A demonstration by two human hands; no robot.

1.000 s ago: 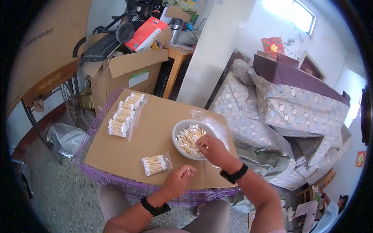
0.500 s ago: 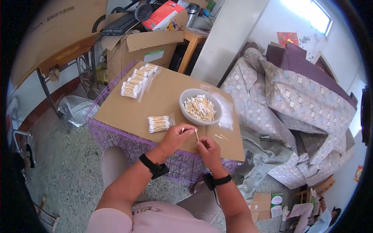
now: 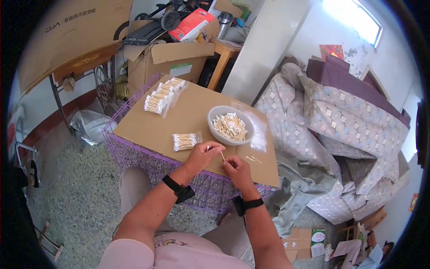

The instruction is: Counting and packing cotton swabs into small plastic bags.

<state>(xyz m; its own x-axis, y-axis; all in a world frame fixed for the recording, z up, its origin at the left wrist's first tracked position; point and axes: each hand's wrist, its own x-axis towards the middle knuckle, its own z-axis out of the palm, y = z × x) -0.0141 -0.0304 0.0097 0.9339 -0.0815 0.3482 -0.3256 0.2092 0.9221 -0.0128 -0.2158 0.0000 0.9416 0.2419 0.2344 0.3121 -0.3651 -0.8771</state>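
Both of my hands are over the near edge of the cardboard tabletop. My right hand (image 3: 238,171) pinches the lower end of a cotton swab (image 3: 223,155), which points up toward my left fingertips. My left hand (image 3: 202,158) is closed in a pinch, its fingertips at the swab's upper end; a small white tip shows by its thumb. Just beyond my left hand lies a clear bag of cotton swabs (image 3: 184,141). A pale bowl (image 3: 215,136) heaped with loose swabs stands beyond both hands. A few single swabs (image 3: 253,159) lie to the right of my right hand.
Several filled swab bags (image 3: 162,96) lie at the table's far left. Empty clear bags (image 3: 260,134) lie right of the bowl. The cardboard top (image 3: 192,96) rests on a purple wire cage (image 3: 148,154). Covered furniture (image 3: 345,121) stands at right, a large carton (image 3: 156,67) behind.
The view has shifted slightly. My hands remain close together, with the right hand's swab now tilted more toward the left fingertips.
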